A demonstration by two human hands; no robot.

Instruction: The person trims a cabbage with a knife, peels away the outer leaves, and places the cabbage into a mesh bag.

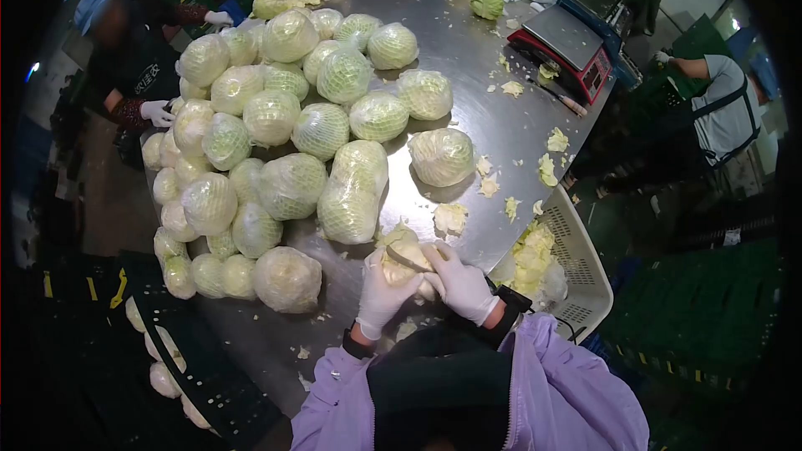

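Note:
Near the front edge of the metal table [493,150], an unwrapped pale cabbage [401,238] sits between my gloved hands. My left hand [384,288] is curled against its left side and lower part. On the right, my right hand [459,280] has its fingers closed at a knife [409,260], whose blade lies across the cabbage; the handle is hidden by the fingers. A large group of cabbages in netting and film [288,179] covers the table's left side. One wrapped cabbage [441,157] stands a little apart, beyond my hands.
A white basket [585,271] of leaf scraps stands at the right edge. Red scales [568,42], another knife [568,103] and loose leaves lie farther back. Co-workers stand left, far and right. A dark crate [192,367] with cabbages is at lower left.

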